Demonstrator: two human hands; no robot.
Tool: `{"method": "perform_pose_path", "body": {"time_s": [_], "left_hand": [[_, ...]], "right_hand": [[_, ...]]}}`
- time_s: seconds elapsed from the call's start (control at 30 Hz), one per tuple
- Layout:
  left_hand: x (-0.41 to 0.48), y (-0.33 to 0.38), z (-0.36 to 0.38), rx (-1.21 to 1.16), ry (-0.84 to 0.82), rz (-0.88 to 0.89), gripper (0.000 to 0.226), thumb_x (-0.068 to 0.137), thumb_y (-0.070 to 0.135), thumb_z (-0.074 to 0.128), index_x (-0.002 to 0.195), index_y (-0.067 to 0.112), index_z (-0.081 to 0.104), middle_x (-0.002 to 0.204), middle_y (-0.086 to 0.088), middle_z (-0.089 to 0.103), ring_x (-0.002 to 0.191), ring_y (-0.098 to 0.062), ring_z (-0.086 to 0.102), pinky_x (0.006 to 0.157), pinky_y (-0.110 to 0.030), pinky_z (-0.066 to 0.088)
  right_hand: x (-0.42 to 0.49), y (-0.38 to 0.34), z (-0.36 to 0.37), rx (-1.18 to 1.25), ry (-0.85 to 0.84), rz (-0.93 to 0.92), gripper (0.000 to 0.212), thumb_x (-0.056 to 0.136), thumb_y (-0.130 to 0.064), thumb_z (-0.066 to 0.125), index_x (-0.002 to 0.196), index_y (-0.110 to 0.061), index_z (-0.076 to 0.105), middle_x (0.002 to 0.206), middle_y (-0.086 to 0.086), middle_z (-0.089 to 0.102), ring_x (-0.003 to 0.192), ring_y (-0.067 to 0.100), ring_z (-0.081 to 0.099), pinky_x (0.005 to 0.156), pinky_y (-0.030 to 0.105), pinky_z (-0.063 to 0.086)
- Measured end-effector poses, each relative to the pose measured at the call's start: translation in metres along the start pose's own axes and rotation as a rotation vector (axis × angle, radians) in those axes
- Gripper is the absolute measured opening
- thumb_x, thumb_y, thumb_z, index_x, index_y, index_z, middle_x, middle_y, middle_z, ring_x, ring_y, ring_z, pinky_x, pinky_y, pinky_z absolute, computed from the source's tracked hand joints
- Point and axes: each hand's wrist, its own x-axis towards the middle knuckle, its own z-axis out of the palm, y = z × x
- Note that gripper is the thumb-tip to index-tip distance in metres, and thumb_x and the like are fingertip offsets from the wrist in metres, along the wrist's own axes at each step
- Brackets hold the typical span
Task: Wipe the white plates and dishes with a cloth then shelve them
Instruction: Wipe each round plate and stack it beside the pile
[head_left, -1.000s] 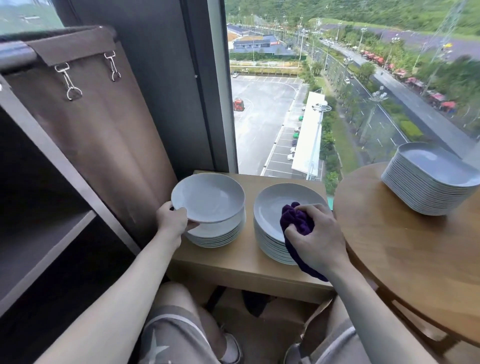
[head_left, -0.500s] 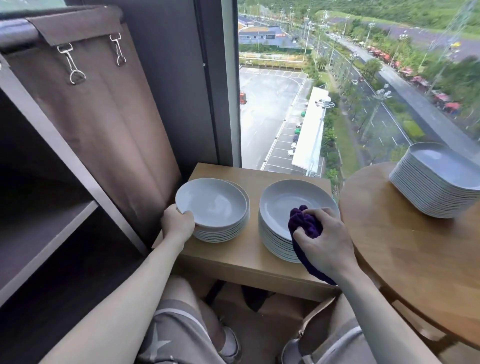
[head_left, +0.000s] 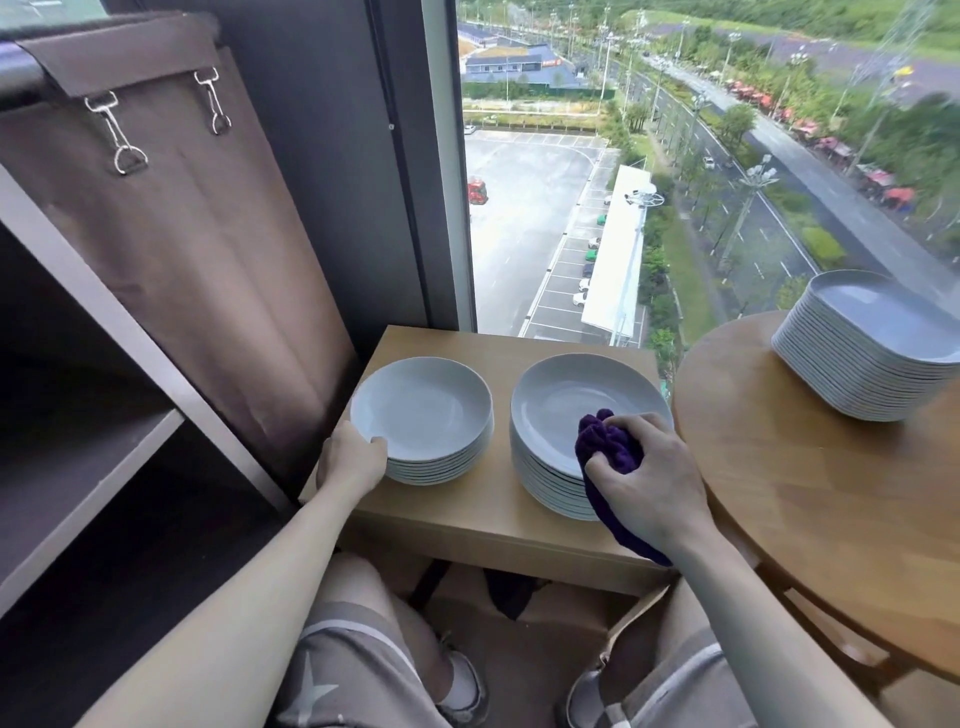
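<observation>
Lower centre, left grip (head_left: 351, 463) pinches the top plate (head_left: 423, 405) by its rim (likely slick, breakable); right grip (head_left: 649, 488) clutches soft purple cloth (head_left: 608, 448).

A short stack of round white plates (head_left: 422, 410) stands beside a taller stack of round white plates (head_left: 545, 415), with a crumpled purple cloth (head_left: 608, 449) on its top plate.

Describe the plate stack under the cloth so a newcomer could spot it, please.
Find the low rectangular wooden table by the window. Of the two round white plate stacks on it, take the taller right-hand stack, not the left stack: only it has a purple cloth on top, gripped by the right hand.
</observation>
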Motion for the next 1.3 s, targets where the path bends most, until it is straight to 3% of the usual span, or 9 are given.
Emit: {"method": "perform_pose_path", "body": {"time_s": [0.23, 0.33, 0.43, 0.53, 0.63, 0.73, 1.07, 1.2, 1.3], "left_hand": [[-0.040, 0.025, -0.018, 0.093, 0.091, 0.132, 0.064, 0.102, 0.037, 0.052, 0.157, 0.013, 0.029, 0.138, -0.014, 0.061, 0.124, -0.038, 0.058, 0.095, -0.045, 0.045], [-0.064, 0.053, -0.007, 0.059, -0.093, 0.392, 0.049, 0.101, 0.027, 0.055, 0.148, 0.017, 0.047, 0.118, 0.000, 0.058, 0.104, -0.021, 0.060, 0.088, -0.036, 0.047], [-0.080, 0.084, 0.017, -0.021, -0.303, 0.525, 0.057, 0.100, 0.028, 0.060, 0.153, 0.018, 0.042, 0.135, 0.000, 0.052, 0.115, -0.016, 0.057, 0.101, -0.036, 0.050], [-0.088, 0.107, 0.040, -0.145, -0.437, 0.458, 0.073, 0.100, 0.029, 0.060, 0.162, 0.018, 0.023, 0.154, -0.001, 0.039, 0.139, -0.019, 0.043, 0.114, -0.039, 0.039], [-0.089, 0.112, 0.059, -0.270, -0.500, 0.376, 0.060, 0.100, 0.015, 0.053, 0.156, 0.024, 0.031, 0.135, 0.011, 0.048, 0.133, -0.016, 0.047, 0.100, -0.029, 0.036], [-0.087, 0.104, 0.073, -0.333, -0.520, 0.372, 0.068, 0.093, 0.010, 0.047, 0.154, 0.038, 0.033, 0.138, 0.014, 0.054, 0.134, -0.013, 0.048, 0.109, -0.031, 0.038], [-0.081, 0.096, 0.087, -0.349, -0.546, 0.374, 0.090, 0.084, 0.040, 0.043, 0.165, 0.041, 0.003, 0.168, 0.009, 0.021, 0.151, -0.009, 0.023, 0.128, -0.037, 0.018], [-0.081, 0.095, 0.088, -0.392, -0.569, 0.368, 0.086, 0.090, 0.031, 0.044, 0.166, 0.037, 0.004, 0.167, 0.017, 0.020, 0.150, -0.003, 0.021, 0.121, -0.025, 0.018], [-0.076, 0.092, 0.090, -0.400, -0.593, 0.357, 0.079, 0.102, 0.016, 0.046, 0.166, 0.037, 0.004, 0.151, 0.022, 0.029, 0.120, 0.020, 0.037, 0.100, -0.004, 0.024]], "right_hand": [[0.002, 0.007, -0.005, -0.002, 0.006, 0.020, 0.023, 0.082, -0.028, 0.074, 0.104, -0.029, 0.069, 0.102, -0.013, 0.058, 0.091, 0.016, 0.059, 0.079, 0.027, 0.042], [0.008, 0.007, -0.006, 0.000, 0.008, 0.031, 0.023, 0.081, -0.031, 0.073, 0.104, -0.028, 0.069, 0.101, -0.013, 0.057, 0.091, 0.015, 0.059, 0.081, 0.027, 0.042], [0.013, 0.005, -0.011, 0.010, 0.014, 0.041, 0.035, 0.074, -0.043, 0.063, 0.106, -0.029, 0.069, 0.103, -0.012, 0.056, 0.091, 0.013, 0.057, 0.081, 0.026, 0.041], [0.017, 0.007, -0.019, -0.007, 0.028, 0.036, 0.035, 0.078, -0.041, 0.066, 0.109, -0.026, 0.069, 0.105, -0.011, 0.057, 0.095, 0.015, 0.056, 0.081, 0.026, 0.041], [0.025, 0.012, -0.027, -0.071, 0.031, 0.032, 0.026, 0.083, -0.032, 0.071, 0.109, -0.028, 0.068, 0.104, -0.011, 0.057, 0.097, 0.017, 0.056, 0.082, 0.028, 0.043], [0.039, 0.015, -0.027, -0.158, -0.018, 0.011, 0.026, 0.082, -0.039, 0.068, 0.107, -0.030, 0.066, 0.104, -0.010, 0.055, 0.096, 0.018, 0.055, 0.087, 0.034, 0.047], [0.085, 0.015, 0.023, -0.681, -0.331, -0.066, 0.039, 0.087, -0.052, 0.052, 0.116, -0.028, 0.062, 0.119, 0.002, 0.054, 0.115, 0.028, 0.047, 0.097, 0.044, 0.037], [0.112, 0.024, 0.026, -0.718, -0.234, 0.030, 0.034, 0.089, -0.047, 0.052, 0.110, -0.022, 0.059, 0.122, 0.007, 0.054, 0.117, 0.032, 0.046, 0.096, 0.048, 0.037], [0.123, 0.022, 0.036, -0.671, -0.192, 0.053, 0.030, 0.088, -0.042, 0.052, 0.109, -0.021, 0.059, 0.120, 0.006, 0.054, 0.116, 0.033, 0.045, 0.097, 0.049, 0.035]]}}
